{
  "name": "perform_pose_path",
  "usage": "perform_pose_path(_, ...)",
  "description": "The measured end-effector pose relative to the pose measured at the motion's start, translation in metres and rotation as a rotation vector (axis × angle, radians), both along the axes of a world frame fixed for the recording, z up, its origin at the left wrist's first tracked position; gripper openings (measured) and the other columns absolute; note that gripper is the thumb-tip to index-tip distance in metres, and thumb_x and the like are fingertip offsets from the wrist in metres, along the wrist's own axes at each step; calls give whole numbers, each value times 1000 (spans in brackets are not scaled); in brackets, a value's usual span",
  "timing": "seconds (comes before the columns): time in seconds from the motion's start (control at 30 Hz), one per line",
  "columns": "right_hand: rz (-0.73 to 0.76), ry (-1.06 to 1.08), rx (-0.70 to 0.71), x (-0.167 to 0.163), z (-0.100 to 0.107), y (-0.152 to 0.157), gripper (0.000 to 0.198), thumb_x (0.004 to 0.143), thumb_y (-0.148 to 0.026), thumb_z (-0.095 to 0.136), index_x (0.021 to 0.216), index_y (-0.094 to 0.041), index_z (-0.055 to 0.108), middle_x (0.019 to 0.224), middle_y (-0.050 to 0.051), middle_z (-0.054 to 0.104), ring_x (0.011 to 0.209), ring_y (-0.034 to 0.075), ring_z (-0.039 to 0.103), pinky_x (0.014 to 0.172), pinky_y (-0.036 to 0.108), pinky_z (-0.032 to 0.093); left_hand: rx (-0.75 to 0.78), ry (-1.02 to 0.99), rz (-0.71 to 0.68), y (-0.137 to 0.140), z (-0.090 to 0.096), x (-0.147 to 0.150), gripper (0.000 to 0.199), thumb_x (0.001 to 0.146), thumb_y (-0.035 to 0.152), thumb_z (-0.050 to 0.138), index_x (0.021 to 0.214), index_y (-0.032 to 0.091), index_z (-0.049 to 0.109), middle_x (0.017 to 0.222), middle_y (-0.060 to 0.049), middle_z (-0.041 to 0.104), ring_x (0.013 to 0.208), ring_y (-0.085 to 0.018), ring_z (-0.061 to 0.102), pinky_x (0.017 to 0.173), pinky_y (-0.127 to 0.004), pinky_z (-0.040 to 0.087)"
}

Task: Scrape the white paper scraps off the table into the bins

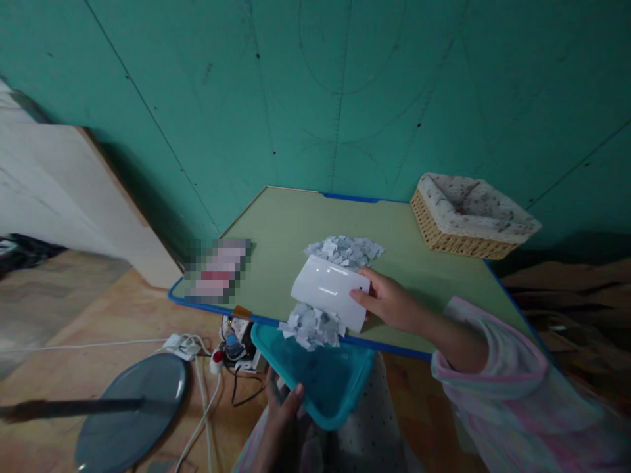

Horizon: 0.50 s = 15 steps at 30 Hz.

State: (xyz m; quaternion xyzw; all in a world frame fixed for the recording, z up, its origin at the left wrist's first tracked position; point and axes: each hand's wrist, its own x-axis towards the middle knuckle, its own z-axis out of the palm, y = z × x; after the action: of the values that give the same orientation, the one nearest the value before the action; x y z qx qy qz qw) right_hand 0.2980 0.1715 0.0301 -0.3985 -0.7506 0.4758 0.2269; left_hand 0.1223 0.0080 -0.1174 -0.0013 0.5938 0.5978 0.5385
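Observation:
My right hand [382, 299] is closed around the right end of a glossy white curved plastic sheet [328, 289], held tilted over the table. Below the sheet, a clump of small torn paper pieces [314, 325] lies at the table's front edge, partly above a teal plastic basin [332, 387]. Behind the sheet, more paper pieces [345, 248] are heaped on the tabletop. Low in the view, my left hand [283, 407] grips the basin's left rim, thumb on top; its other fingers are mostly hidden. The basin is tilted just under the table edge, above my lap.
The pale green table [290, 210] has blue edging and stands against a green wall. A cloth-lined wicker basket [466, 223] sits at its back right, a pixelated pinkish item [219, 272] at its left. White cables, a power strip [182, 345] and a round grey base [133, 420] are on the floor.

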Motion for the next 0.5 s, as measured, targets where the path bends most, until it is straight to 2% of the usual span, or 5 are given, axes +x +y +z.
perform_pose_path(0.1,6,-45,71,-3,8,-8,12,85,-32,51,88,-21,47,68,-2,58,57,12,56,48,24,42,-11,-26,25,-1,4,-5,139,17,53,86,136,18,23,82,-9,66,82,-37,65,69,-43,54)
perform_pose_path(0.2,12,-88,141,-6,15,-14,12,85,-33,51,85,-21,47,66,-2,55,56,12,52,48,23,39,-21,-22,19,-4,9,-7,141,17,51,88,137,17,23,83,-10,65,83,-38,65,65,-42,54)
perform_pose_path(0.33,4,-148,194,-8,18,-17,14,85,-34,50,84,-21,47,60,-4,50,53,11,49,46,22,34,41,-28,22,-7,22,-1,130,30,53,86,138,20,21,82,-9,66,81,-37,67,70,-43,54)
perform_pose_path(0.5,41,-153,247,-12,17,-22,15,86,-36,50,86,-22,48,62,-3,54,52,11,50,47,23,33,58,-79,30,-8,31,6,108,42,43,84,134,31,27,85,-5,65,83,-34,68,78,-49,53)
